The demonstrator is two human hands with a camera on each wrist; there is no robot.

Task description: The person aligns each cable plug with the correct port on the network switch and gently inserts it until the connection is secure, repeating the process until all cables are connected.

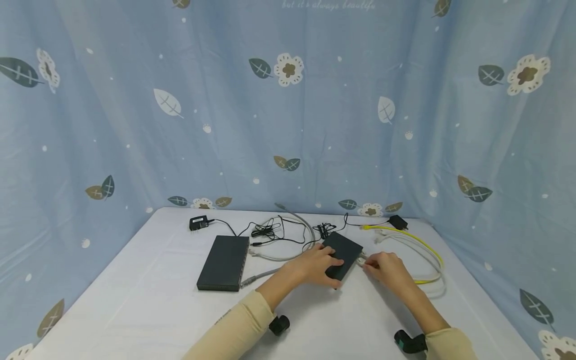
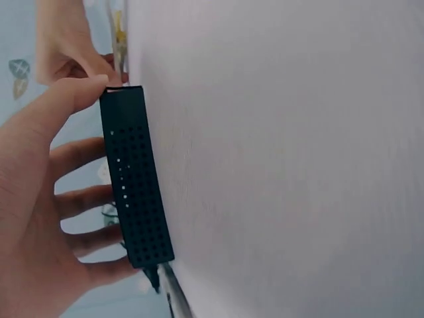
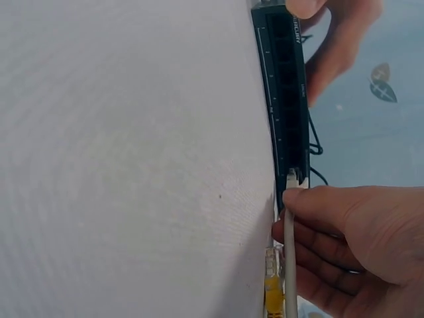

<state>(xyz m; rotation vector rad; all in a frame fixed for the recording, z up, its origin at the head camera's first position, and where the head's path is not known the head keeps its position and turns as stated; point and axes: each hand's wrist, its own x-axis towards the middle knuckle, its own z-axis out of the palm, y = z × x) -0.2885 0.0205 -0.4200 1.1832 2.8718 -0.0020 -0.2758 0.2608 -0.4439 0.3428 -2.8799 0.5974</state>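
A small black network switch sits at an angle on the white table. My left hand rests over it, fingers spread across the top and thumb at a near corner. The left wrist view shows its perforated side; the right wrist view shows its row of ports. At the end of that row, my right hand pinches a whitish Ethernet cable just behind its plug. The plug is at the end port; how deep it sits is hidden. A yellow cable's clear connector lies below the fingers.
A larger black box lies left, a grey cable by its corner. Behind are bundled black power cords and two adapters. A yellow cable and pale cables loop on the right. A patterned curtain hangs behind.
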